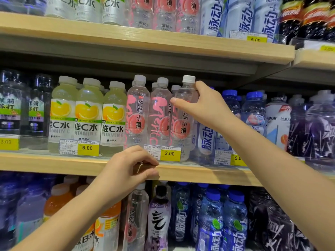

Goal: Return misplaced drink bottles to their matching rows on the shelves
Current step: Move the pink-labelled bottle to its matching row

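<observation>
My right hand [203, 104] grips the shoulder of a clear peach-label bottle with a white cap [183, 124], which stands upright at the right end of the peach bottle row [138, 113] on the middle shelf. My left hand [130, 169] curls over the front edge of the middle shelf [54, 163], thumb under the lip; it also covers the cap of another peach-label bottle [136, 218] standing on the lower shelf among orange and purple drinks. I cannot tell whether the fingers touch that cap.
Yellow vitamin C bottles [87, 115] stand left of the peach row, blue-capped bottles [252, 113] to its right. Price tags [169, 153] hang along the shelf edge. The upper shelf board [145, 44] sits close above the bottle caps.
</observation>
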`<move>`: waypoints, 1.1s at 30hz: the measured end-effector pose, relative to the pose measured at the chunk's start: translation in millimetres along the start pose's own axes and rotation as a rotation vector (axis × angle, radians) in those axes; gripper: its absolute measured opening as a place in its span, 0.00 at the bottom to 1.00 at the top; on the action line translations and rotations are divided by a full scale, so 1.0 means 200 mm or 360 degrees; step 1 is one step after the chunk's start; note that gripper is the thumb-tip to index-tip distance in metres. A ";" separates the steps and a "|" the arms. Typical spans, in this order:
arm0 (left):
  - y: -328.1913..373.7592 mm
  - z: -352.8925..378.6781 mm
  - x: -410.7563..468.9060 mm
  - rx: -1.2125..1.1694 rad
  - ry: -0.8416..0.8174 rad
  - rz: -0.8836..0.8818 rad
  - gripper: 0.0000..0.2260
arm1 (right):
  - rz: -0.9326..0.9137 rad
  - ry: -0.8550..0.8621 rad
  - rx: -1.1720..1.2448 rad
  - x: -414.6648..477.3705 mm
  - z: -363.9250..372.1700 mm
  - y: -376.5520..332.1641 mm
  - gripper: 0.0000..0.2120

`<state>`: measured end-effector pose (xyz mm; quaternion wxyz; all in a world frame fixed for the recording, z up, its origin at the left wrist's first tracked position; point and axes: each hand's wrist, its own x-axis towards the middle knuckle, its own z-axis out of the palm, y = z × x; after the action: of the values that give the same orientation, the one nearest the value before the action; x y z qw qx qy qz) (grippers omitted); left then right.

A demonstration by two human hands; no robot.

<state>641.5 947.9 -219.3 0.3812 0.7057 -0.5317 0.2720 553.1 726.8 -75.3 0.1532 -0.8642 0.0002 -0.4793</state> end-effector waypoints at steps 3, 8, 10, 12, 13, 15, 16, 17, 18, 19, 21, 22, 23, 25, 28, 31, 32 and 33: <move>0.00 0.00 0.00 0.0000 0.0004 0.0001 0.07 | -0.0020 -0.0022 -0.0185 0.02 0.01 -0.01 0.25; -0.01 0.01 0.00 0.0003 0.0016 0.0011 0.07 | 0.0040 0.0050 -0.0183 0.03 0.02 -0.01 0.36; -0.01 0.01 0.00 -0.0001 0.0017 0.0003 0.07 | 0.0062 0.0070 -0.0177 0.03 0.03 -0.01 0.38; -0.01 0.01 0.00 0.0005 0.0020 0.0000 0.07 | 0.0078 0.0063 -0.0192 0.02 0.04 -0.01 0.37; -0.01 0.01 0.00 0.0008 0.0020 -0.0003 0.07 | 0.0082 0.0067 -0.0200 0.02 0.05 -0.02 0.36; -0.01 0.01 0.00 0.0009 0.0020 -0.0009 0.07 | 0.0071 0.0118 -0.0265 0.01 0.06 -0.02 0.34; 0.00 0.01 -0.01 0.0009 0.0021 -0.0012 0.07 | 0.0063 0.0146 -0.0310 0.01 0.06 -0.02 0.34; 0.00 0.01 -0.01 0.0010 0.0023 -0.0016 0.07 | 0.0059 0.0164 -0.0332 0.01 0.07 -0.02 0.33; 0.00 0.01 -0.01 0.0010 0.0025 -0.0020 0.07 | 0.0056 0.0173 -0.0317 0.01 0.07 -0.02 0.33; 0.01 0.01 -0.01 0.0011 0.0026 -0.0024 0.07 | 0.0050 0.0179 -0.0272 0.01 0.08 -0.02 0.34; 0.02 0.01 -0.01 0.0017 0.0027 -0.0033 0.07 | 0.0025 0.0192 -0.0185 0.00 0.08 -0.02 0.35; 0.02 0.01 -0.01 0.0014 0.0029 -0.0035 0.07 | 0.0017 0.0194 -0.0172 0.00 0.08 -0.03 0.35; 0.02 0.01 -0.01 0.0007 0.0031 -0.0039 0.07 | 0.0020 0.0190 -0.0180 0.00 0.08 -0.03 0.34; 0.02 0.01 -0.01 0.0003 0.0028 -0.0045 0.07 | 0.0051 0.0179 -0.0217 -0.01 0.08 -0.03 0.33; 0.02 0.01 -0.01 0.0011 0.0019 -0.0045 0.07 | 0.0083 0.0183 -0.0249 -0.01 0.09 -0.03 0.30; 0.01 0.01 -0.01 0.0012 0.0011 -0.0041 0.07 | 0.0071 0.0187 -0.0275 -0.04 0.08 -0.04 0.27; 0.01 0.01 -0.01 0.0014 0.0003 -0.0042 0.07 | 0.0061 0.0184 -0.0280 -0.06 0.08 -0.04 0.26; 0.01 0.00 -0.01 0.0019 -0.0006 -0.0041 0.07 | 0.0049 0.0179 -0.0292 -0.08 0.07 -0.04 0.26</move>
<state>639.9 948.1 -221.0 0.3794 0.7153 -0.5216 0.2690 554.4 741.5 -93.4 0.0806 -0.8463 0.0660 -0.5224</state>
